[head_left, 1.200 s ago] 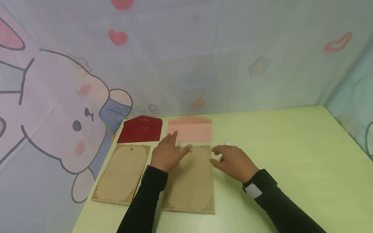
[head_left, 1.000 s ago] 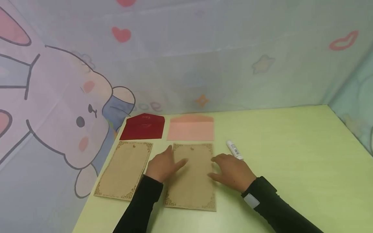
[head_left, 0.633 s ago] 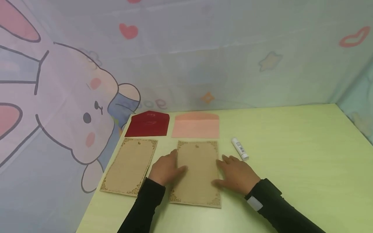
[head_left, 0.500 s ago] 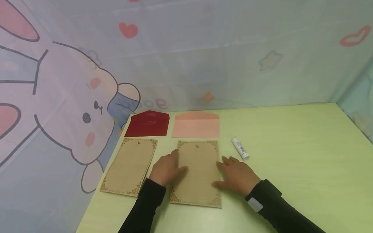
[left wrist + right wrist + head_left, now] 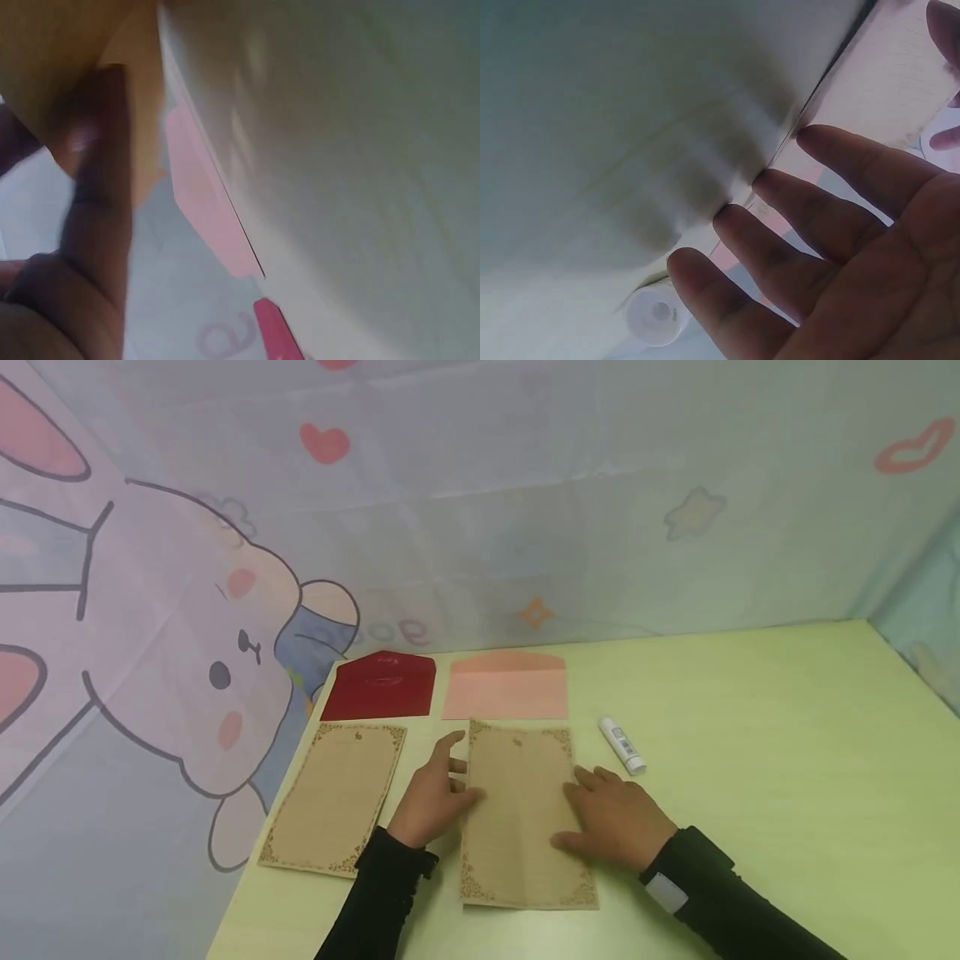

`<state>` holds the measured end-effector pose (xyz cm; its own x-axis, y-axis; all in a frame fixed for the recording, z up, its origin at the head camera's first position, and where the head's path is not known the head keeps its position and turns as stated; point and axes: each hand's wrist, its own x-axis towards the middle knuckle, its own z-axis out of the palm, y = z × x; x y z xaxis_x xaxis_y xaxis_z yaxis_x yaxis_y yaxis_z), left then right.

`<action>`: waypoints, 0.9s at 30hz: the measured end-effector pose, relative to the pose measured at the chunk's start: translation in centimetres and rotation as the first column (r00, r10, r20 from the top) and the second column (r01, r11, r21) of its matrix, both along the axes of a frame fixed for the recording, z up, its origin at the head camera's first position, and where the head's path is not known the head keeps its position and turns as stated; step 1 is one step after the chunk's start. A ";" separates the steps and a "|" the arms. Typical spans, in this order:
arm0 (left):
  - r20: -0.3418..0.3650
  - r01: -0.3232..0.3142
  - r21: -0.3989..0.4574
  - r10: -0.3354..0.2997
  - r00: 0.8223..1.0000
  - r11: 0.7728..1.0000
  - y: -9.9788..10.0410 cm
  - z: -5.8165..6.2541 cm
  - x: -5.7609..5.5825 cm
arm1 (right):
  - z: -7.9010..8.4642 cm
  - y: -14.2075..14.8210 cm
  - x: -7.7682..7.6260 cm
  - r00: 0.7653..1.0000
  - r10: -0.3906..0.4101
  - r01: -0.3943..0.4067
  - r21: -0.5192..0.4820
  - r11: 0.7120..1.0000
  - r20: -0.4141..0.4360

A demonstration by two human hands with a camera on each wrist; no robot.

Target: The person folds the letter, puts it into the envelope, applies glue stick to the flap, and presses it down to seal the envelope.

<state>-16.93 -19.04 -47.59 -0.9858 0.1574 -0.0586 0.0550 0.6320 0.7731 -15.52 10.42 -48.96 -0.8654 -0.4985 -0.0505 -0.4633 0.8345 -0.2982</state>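
Observation:
A tan sheet of letter paper (image 5: 517, 835) with a brown ornamental border lies in front of me, its left side raised. My left hand (image 5: 430, 799) pinches its left edge, thumb above and fingers below; the left wrist view shows a finger against the lifted paper (image 5: 146, 112). My right hand (image 5: 618, 818) rests at the right edge with its thumb over the paper. In the right wrist view its fingers (image 5: 761, 240) are fairly straight, the tips touching the table along that edge. Whether the paper is one sheet or several I cannot tell.
Another bordered tan sheet (image 5: 333, 797) lies to the left. Behind are a dark red envelope (image 5: 381, 693) and a pink envelope (image 5: 506, 695), flaps open. A white glue stick (image 5: 622, 746) lies beyond my right hand on the yellow-green table (image 5: 750, 735). A printed curtain hangs behind.
Both hands have come down from above the letter paper to its two side edges. The left hand has taken hold of the left edge and lifted it; the paper has shifted slightly right.

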 end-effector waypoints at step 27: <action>0.119 -0.020 0.524 -0.050 0.992 0.852 5.0 0.4 0.8 | 0.8 4.6 -1.2 0.734 0.189 0.563 -0.740 0.367 0.652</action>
